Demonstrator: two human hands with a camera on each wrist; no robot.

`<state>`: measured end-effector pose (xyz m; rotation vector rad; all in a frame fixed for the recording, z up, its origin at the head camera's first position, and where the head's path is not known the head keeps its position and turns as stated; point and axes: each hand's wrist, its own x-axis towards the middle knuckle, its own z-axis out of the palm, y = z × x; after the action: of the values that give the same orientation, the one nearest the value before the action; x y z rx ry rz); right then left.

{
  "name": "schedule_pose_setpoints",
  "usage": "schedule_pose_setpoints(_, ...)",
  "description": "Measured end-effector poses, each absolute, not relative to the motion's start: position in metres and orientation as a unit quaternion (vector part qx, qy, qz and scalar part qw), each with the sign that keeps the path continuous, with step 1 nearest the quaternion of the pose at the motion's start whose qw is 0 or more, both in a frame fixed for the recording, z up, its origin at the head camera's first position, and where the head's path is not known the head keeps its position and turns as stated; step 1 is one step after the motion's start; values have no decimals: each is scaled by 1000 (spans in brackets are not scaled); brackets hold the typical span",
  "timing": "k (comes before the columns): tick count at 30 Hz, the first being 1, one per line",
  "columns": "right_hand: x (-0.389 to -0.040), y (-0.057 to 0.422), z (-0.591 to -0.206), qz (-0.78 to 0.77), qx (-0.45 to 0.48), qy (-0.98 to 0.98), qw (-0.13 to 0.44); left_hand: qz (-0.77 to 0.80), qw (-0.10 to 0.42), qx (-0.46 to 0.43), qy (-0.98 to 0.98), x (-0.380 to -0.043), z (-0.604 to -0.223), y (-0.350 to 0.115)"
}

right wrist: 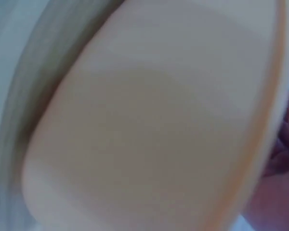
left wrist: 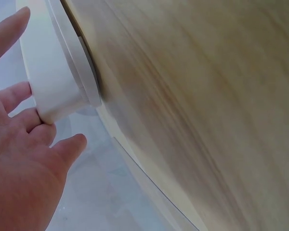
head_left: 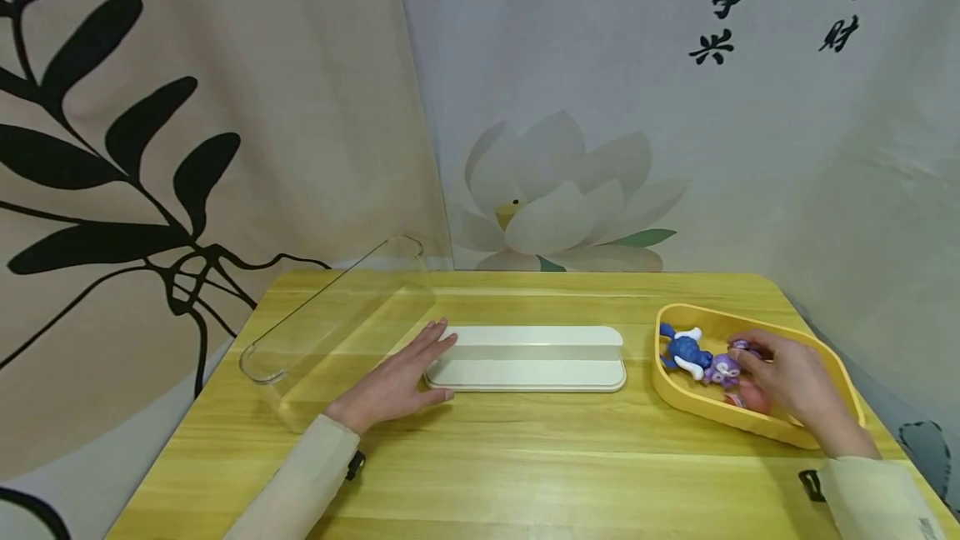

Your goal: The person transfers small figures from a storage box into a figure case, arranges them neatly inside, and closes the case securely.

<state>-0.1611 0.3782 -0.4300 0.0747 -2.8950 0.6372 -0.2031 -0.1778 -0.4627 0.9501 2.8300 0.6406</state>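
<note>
A white stepped display base (head_left: pixel 536 361) lies on the table, and my left hand (head_left: pixel 408 373) rests at its left end. In the left wrist view, the fingers (left wrist: pixel 21 96) of that hand are spread and touch the base's end wall (left wrist: pixel 55 62). My right hand (head_left: pixel 795 382) reaches into the yellow tray (head_left: pixel 678 394), where its thumb and fingers pinch a small purple toy figure (head_left: pixel 745 346), mostly hidden by them. Beside it lie another purple figure (head_left: pixel 722 371), a blue-and-white figure (head_left: pixel 684 352) and a reddish figure (head_left: pixel 752 397). The tray's outer wall (right wrist: pixel 135 130) blocks most of the right wrist view.
A clear transparent cover (head_left: pixel 337 332) stands on the table to the left of the base, close to my left forearm. Behind the wooden table (head_left: pixel 540 465) hangs a printed cloth (head_left: pixel 570 65) with a lotus, leaves and characters.
</note>
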Motion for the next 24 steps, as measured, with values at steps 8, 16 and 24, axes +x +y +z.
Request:
schedule_pose_setpoints(8,-152,357,-410,232,14,-957,171,226,59,305,923,-205,-461,-182)
schedule_pose_setpoints(16,-147,313,-388,282,76,-932,215,197,35,329,923,-210,-463,-186)
schedule_pose_setpoints(24,-161,250,-389,316,195,-893,253,179,7,347,920,-213,-464,-188)
